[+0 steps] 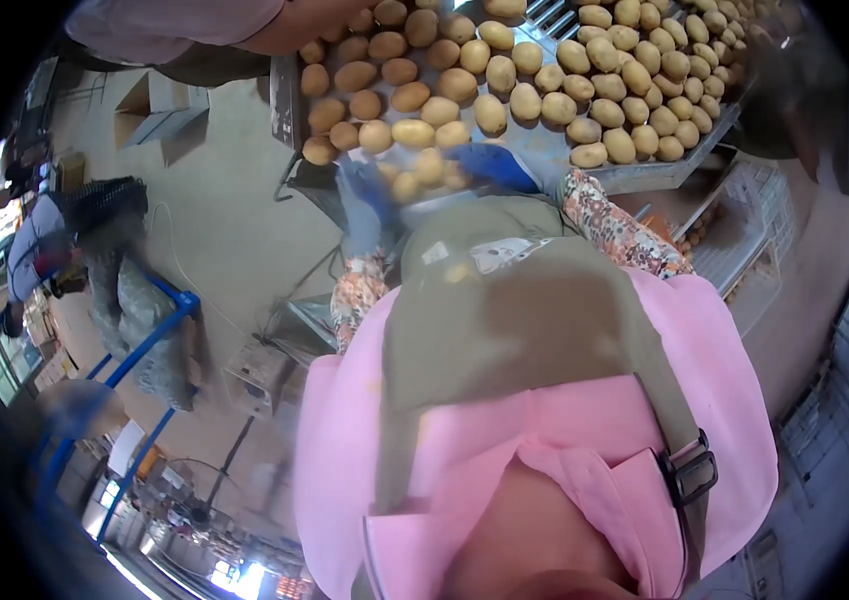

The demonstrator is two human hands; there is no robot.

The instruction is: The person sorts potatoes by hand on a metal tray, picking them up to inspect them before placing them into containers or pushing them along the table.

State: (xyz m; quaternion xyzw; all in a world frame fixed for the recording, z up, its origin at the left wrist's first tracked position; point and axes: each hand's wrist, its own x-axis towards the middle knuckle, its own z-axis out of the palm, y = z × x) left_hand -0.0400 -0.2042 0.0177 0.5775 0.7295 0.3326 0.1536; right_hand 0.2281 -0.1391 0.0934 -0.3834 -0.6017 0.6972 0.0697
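Pale, round potatoes cover a metal sorting table in front of me. My left hand, in a blue and grey glove, is at the near left edge beside a small group of potatoes. Motion blurs it, but its fingers look stretched forward. From the other side, my right hand, gloved in blue, reaches across with its fingers extended and pointing left, touching or close to the same group. Blur hides the exact contact. Neither hand is visibly wrapped round a single potato.
The table's metal rim runs along the right front. Another person's arm reaches in at the upper left. An open cardboard box stands on the floor. Blue rails and a person are farther left.
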